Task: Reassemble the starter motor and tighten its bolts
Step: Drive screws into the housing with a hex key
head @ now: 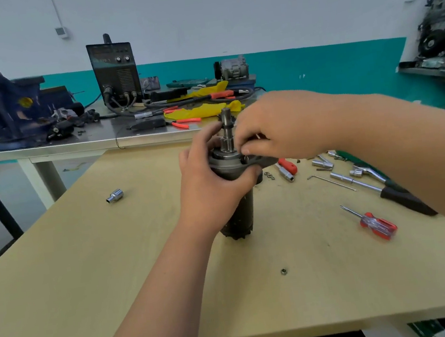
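Hands: left hand (215, 188) wrapped round upright starter motor (240, 216) standing on bench (101, 267), right hand (278, 133) pinching small fastener (245, 157) at its top flange; step judged hand-starting bolts; next likely needs socket tightening.

One wide-angle head-worn view looks forward and down across the wooden table (88, 268), close above the left hand (211, 181) and right hand (278, 130) at centre frame.

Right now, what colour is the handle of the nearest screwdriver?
Screwdriver handle: red and clear, head view.
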Demonstrator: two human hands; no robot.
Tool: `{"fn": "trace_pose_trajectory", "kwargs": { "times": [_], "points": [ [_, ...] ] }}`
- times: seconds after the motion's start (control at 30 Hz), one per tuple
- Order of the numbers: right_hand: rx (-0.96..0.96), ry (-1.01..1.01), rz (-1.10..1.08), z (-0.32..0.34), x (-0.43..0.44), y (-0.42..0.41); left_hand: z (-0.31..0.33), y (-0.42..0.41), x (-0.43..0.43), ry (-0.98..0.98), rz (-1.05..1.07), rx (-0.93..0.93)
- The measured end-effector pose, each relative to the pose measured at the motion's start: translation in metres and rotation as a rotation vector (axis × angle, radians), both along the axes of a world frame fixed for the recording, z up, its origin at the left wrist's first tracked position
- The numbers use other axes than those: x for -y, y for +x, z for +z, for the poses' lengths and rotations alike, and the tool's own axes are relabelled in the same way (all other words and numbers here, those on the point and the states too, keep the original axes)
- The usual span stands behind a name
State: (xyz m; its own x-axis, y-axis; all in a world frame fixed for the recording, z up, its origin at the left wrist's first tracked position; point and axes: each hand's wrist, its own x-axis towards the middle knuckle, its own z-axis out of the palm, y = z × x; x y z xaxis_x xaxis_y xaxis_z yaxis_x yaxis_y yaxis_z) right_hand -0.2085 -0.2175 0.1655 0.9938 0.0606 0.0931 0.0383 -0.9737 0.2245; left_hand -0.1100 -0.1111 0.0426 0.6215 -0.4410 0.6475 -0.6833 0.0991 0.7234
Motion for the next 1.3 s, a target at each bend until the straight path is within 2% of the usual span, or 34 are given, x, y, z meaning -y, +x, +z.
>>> {"fn": "trace_pose_trajectory", "kwargs": {
  "times": [0.1, 0.2, 0.4, 0.57, 0.67, 0.77, 0.83, 1.0, 1.1, 1.3],
  "points": [
    [0.011, -0.072, 0.091, 0.000, 0.003, 0.004, 0.003, 0.008, -0.005, 0.020, -0.127, -0.027],
    [0.019, -0.126, 0.169, 0.000, 0.005, 0.007, 0.005, 0.011, -0.007, 0.024, -0.163, -0.027],
    [0.025, -0.071, 0.226, -0.005, 0.013, 0.004, 0.005, 0.018, -0.006, 0.017, -0.230, -0.037],
    [-0.041, -0.193, 0.131, 0.000, 0.000, 0.008, 0.003, 0.019, -0.006, 0.023, -0.235, -0.061],
    [-0.039, -0.226, -0.009, 0.000, -0.012, 0.010, 0.002, 0.014, -0.004, 0.006, -0.200, -0.066],
    [0.069, -0.177, -0.191, -0.007, -0.025, 0.016, -0.001, 0.002, 0.005, -0.010, -0.007, -0.007],
    [0.097, -0.134, -0.217, -0.006, -0.025, 0.017, -0.002, -0.005, 0.008, -0.031, 0.106, 0.011],
    [0.052, -0.103, -0.075, 0.004, -0.008, 0.005, 0.000, 0.002, 0.004, -0.035, -0.036, -0.096],
    [-0.013, -0.073, 0.019, 0.004, -0.004, 0.001, -0.001, 0.001, 0.001, -0.049, -0.089, -0.092],
    [-0.001, -0.064, 0.151, 0.003, 0.002, 0.003, -0.002, 0.005, -0.003, -0.069, -0.182, -0.082]
  ]
}}
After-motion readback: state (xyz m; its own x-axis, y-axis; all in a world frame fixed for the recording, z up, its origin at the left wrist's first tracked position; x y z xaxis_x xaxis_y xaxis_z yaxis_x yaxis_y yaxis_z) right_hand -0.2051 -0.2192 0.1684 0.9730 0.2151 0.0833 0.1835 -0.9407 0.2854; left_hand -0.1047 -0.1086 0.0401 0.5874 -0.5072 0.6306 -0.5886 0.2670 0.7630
